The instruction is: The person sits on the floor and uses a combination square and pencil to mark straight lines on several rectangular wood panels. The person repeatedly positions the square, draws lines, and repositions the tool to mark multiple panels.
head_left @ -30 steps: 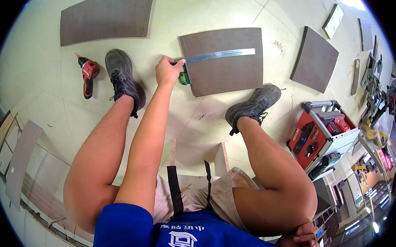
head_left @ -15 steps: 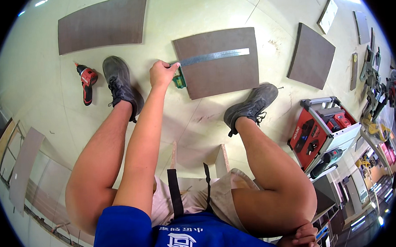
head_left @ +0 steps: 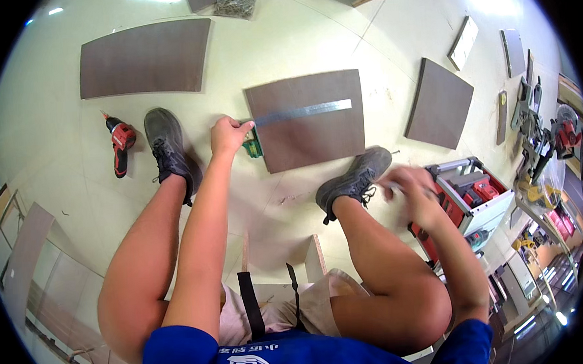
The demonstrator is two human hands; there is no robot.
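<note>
A brown board lies flat on the floor between my shoes. Across it rests the steel blade of a try square, whose green stock sits along the board's left edge. My left hand is closed on the square at that edge, thumb near the start of the blade. Over my right shoe, beside the red toolbox, my right hand is in the air, apart from the board. Its fingers are smeared by motion, so I cannot make out whether they hold anything.
A red cordless drill lies left of my left shoe. More brown boards lie at the upper left and right. A red toolbox stands right of my right shoe. A bag of small parts lies farther off.
My right hand has come up from beside my right knee to above my right shoe. The left hand still holds the square on the board. The whole view has tilted a little.
</note>
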